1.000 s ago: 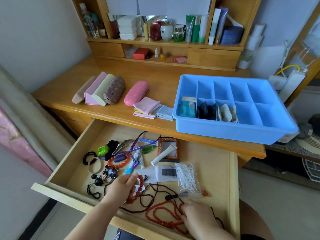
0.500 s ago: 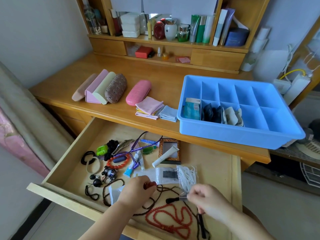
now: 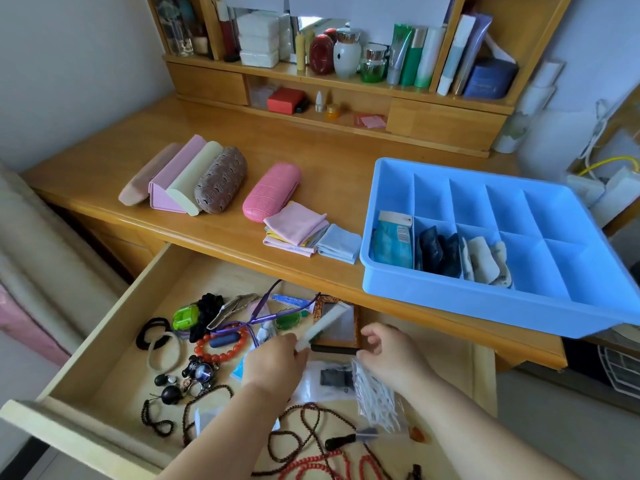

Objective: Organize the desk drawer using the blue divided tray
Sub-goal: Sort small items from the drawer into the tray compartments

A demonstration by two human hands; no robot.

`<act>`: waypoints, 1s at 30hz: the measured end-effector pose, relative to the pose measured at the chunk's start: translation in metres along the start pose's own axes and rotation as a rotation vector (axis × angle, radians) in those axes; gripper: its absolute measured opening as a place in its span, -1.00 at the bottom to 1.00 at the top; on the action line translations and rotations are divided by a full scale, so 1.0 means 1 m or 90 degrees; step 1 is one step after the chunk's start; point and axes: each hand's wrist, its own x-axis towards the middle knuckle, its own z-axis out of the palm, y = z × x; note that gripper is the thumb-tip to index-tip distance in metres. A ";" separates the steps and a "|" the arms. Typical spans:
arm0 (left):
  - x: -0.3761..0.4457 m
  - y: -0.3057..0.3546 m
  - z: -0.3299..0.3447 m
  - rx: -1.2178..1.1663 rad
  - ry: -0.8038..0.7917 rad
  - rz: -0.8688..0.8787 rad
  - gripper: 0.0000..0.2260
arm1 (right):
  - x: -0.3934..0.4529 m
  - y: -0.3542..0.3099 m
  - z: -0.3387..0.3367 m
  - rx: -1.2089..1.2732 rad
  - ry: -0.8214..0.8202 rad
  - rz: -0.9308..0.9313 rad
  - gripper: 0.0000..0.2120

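While three front compartments of the blue divided tray (image 3: 388, 271) on the desktop at 3 o'clock already hold a teal packet (image 3: 393, 242), dark pouches (image 3: 438, 251) and pale cloth pieces (image 3: 485, 259), the other seven sit bare, so the job looks early. Most clutter is still in the open drawer (image 3: 104, 344) at 6 o'clock: hair ties (image 3: 152, 332), red bead bracelet (image 3: 221, 355), purple-framed glasses (image 3: 263, 311), small framed mirror (image 3: 337, 323), bead necklaces (image 3: 311, 441). Left hand (image 3: 273, 362) has fingers curled at a white tube (image 3: 323, 327), apparently grasping its lower end. Right hand (image 3: 394, 355) is loosely curled over a clear bag of white pieces (image 3: 375, 396); can't tell whether it's actually pinching it. Left wrist covers some packets; red beads cut off at the bottom edge; small charms at 7 o'clock too tiny to identify. Glasses cases (image 3: 221, 180) and folded cloths (image 3: 298, 228) wait on the desk at 11–12 o'clock.
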 end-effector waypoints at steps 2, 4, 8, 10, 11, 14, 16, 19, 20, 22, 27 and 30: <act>-0.003 -0.017 0.002 -0.021 0.017 -0.038 -0.71 | 0.015 -0.006 0.002 -0.042 0.019 -0.007 -0.40; -0.005 -0.038 0.005 -0.063 0.011 -0.072 -0.64 | 0.028 -0.011 0.005 -0.092 0.029 -0.051 -0.25; -0.011 -0.062 0.005 -0.159 -0.037 -0.125 -0.59 | 0.049 -0.013 0.012 -0.284 -0.056 -0.156 0.12; -0.014 -0.063 0.003 -0.134 -0.056 -0.135 -0.54 | 0.056 -0.012 0.013 -0.343 -0.078 -0.174 0.17; -0.017 -0.061 0.001 -0.125 -0.036 -0.137 -0.55 | 0.057 -0.011 0.014 -0.356 -0.069 -0.183 0.17; -0.028 -0.050 -0.007 -0.223 0.042 -0.099 -0.67 | 0.046 -0.012 0.017 -0.260 -0.038 -0.198 0.15; -0.036 -0.039 -0.013 -0.407 0.007 -0.096 -0.60 | 0.030 -0.016 0.017 -0.075 -0.061 -0.179 0.10; -0.050 -0.020 -0.024 -0.793 -0.288 -0.113 -0.32 | -0.002 -0.023 0.015 0.245 -0.144 -0.151 0.01; -0.056 -0.014 -0.026 -0.881 -0.388 -0.058 -0.29 | -0.013 -0.026 0.013 0.292 -0.157 -0.157 -0.04; -0.068 -0.001 -0.028 -0.961 -0.436 0.070 -0.34 | -0.031 -0.031 0.008 0.304 -0.164 -0.171 -0.06; -0.080 0.012 -0.036 -0.937 -0.297 0.198 -0.51 | -0.061 -0.047 -0.009 0.240 -0.136 -0.205 0.05; -0.084 0.008 -0.045 -0.898 -0.297 0.272 -0.54 | -0.071 -0.054 -0.017 0.229 -0.158 -0.235 -0.19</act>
